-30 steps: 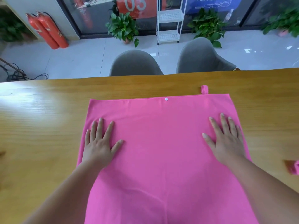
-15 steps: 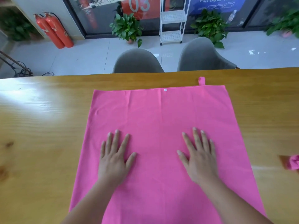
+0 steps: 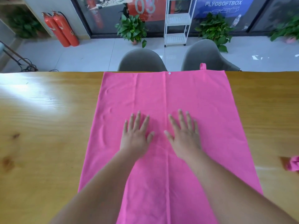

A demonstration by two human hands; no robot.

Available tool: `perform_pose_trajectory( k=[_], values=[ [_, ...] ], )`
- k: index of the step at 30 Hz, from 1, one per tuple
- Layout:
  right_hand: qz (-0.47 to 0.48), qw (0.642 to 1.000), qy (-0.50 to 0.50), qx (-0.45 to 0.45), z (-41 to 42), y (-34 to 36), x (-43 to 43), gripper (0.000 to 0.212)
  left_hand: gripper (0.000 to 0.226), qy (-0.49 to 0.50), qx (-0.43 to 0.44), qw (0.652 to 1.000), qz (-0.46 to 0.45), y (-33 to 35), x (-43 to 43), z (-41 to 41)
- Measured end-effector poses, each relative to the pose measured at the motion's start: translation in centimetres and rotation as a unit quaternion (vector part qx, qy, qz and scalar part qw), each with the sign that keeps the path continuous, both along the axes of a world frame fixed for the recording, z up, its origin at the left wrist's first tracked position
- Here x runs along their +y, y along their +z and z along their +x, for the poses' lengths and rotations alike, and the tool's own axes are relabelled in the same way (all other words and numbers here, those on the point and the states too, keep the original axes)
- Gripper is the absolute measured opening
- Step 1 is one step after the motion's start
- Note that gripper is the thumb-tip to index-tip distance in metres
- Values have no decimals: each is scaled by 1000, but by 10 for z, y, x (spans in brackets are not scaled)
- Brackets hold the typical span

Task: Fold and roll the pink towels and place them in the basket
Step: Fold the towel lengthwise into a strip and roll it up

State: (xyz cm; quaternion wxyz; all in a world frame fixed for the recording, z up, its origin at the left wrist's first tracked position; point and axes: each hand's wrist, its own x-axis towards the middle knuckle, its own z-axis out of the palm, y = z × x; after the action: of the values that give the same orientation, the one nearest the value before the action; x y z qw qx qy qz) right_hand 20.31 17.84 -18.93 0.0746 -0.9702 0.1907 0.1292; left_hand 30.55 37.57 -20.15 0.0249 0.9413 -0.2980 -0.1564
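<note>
- Your left hand and right hand lie flat, fingers spread, on the pink towel.
- It looks thin, light and limp; pinch the far corners beyond your fingertips.

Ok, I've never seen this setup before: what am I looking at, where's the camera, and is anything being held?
There is no machine here: these are a person's two bare hands. The view comes from a wide-angle camera worn on their head, looking forward and down. A pink towel lies spread flat on the wooden table. The left hand and right hand rest side by side on its middle, fingers straight, holding nothing. A bit of pink cloth shows at the picture's right edge. No basket is in view.
</note>
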Motion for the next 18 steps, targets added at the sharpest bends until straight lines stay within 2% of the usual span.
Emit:
perform_pose_trajectory(
  k=[2, 5, 7, 11, 15, 18],
  values=[
    [4, 999, 34, -4, -38, -9, 21, 73, 71, -10, -22, 999, -21, -10, 32, -40],
    [-26, 999, -31, 0, -98, -17, -8, 75, 72, 67, -43, 997, -15, -15, 96, -59],
    [-39, 997, -61, 9, -111, -18, -31, 76, 73, 73, -46, 996, -3, -16, 113, -51],
    [-47, 997, -63, 15, -84, -22, -49, 78, 74, 50, -34, 998, 24, -22, 92, -14],
    [-28, 995, -78, 52, -50, -11, -65, 77, 81, 64, 15, 995, 71, -10, 59, 14],
    [-11, 996, -82, 25, -38, 1, -21, 75, 82, 24, 13, 999, 26, -3, 26, -20]
  ],
)
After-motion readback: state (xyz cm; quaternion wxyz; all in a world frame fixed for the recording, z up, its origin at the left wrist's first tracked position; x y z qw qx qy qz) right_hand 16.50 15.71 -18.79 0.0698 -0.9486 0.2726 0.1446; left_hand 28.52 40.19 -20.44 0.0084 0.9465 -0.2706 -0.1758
